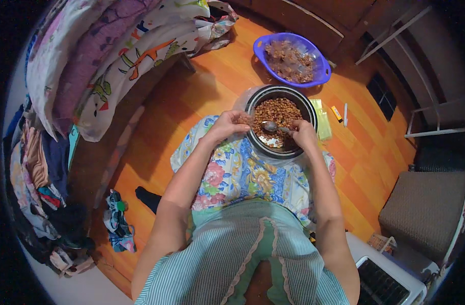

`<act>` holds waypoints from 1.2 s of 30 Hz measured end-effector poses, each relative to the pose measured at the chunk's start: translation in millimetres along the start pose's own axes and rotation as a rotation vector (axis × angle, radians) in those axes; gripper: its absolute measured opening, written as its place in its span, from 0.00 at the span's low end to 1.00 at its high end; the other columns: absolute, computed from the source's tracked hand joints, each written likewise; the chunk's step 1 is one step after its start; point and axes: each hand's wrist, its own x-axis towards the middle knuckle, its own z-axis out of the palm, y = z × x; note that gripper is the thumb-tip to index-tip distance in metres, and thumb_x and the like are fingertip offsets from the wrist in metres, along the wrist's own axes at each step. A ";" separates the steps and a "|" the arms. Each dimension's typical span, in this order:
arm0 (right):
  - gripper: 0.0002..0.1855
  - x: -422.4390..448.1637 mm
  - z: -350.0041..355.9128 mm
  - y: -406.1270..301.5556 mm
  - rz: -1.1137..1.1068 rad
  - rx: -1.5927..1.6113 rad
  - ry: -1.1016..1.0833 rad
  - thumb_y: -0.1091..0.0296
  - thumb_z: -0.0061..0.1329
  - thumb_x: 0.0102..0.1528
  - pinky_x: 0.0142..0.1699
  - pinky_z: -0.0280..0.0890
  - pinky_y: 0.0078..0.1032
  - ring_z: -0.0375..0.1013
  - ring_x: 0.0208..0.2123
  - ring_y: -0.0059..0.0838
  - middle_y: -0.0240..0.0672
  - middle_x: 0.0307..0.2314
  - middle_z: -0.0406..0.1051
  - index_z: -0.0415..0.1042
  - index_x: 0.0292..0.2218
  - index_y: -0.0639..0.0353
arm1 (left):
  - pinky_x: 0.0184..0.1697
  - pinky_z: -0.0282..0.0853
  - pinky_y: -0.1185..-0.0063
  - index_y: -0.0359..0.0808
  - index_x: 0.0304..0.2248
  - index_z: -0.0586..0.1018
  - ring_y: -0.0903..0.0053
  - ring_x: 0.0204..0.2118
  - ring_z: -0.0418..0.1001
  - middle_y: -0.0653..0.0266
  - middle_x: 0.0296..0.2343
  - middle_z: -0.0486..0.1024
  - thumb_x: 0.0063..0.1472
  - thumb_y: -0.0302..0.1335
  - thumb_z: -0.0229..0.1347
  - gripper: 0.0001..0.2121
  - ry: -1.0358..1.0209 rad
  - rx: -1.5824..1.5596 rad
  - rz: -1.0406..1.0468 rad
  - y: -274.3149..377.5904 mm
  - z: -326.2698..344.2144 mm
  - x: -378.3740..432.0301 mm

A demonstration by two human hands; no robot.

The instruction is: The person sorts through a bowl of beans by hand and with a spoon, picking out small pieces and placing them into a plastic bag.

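Note:
A round dark-rimmed metal pot (311, 108) stands before me, part-filled with small brown beans or nuts (277, 108). Part of its shiny bottom is bare at the near side. My right hand (304, 134) grips the handle of a metal spoon (270, 126), whose bowl is over the brown pieces. At the pot's left rim, my left hand (231, 125) pinches what looks like a small clear plastic bag (244, 119) with brown pieces showing through. The hand partly hides this bag.
Beyond the pot, a purple plastic basin (260, 47) holds several clear packets of brown pieces. Yellowish plastic bags (323, 120), a yellow lighter-like item (336, 114) and a white stick (345, 114) lie right. A draped bed (141, 65) borders the left; a brown padded seat (423, 213) stands right.

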 end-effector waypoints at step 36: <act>0.08 29.9 12.7 8.8 -0.011 0.019 0.164 0.71 0.54 0.38 0.36 0.64 0.32 0.71 0.29 0.42 0.46 0.24 0.71 0.74 0.25 0.59 | 0.23 0.65 0.85 0.31 0.31 0.73 0.86 0.21 0.68 0.71 0.21 0.71 0.43 0.17 0.57 0.12 0.102 0.186 0.039 0.0 3.8 3.8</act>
